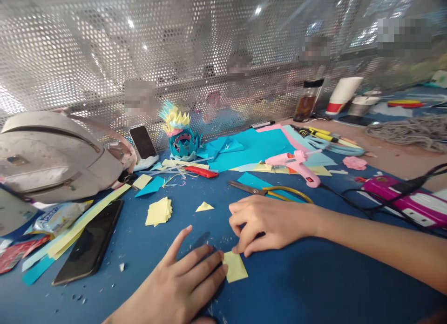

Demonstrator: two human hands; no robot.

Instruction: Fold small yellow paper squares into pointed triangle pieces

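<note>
A small yellow paper square [236, 268] lies on the blue tabletop between my hands. My left hand [186, 280] is spread flat, its fingertips on the paper's left edge. My right hand [263, 224] is curled above it, with fingertips touching the paper's upper edge; whether they pinch it is hidden. Just beyond lies a folded yellow paper triangle [204, 206]. To its left is a stack of yellow paper squares [159, 211]. Scissors with yellow handles [256, 190] lie behind my right hand.
A pink glue gun [295, 163] rests on paper sheets, its cord running right to a magenta power strip [407, 198]. A red cutter [201, 171] and a folded-paper model [182, 138] are farther back. A black phone [89, 242] and a backpack [52, 151] are left.
</note>
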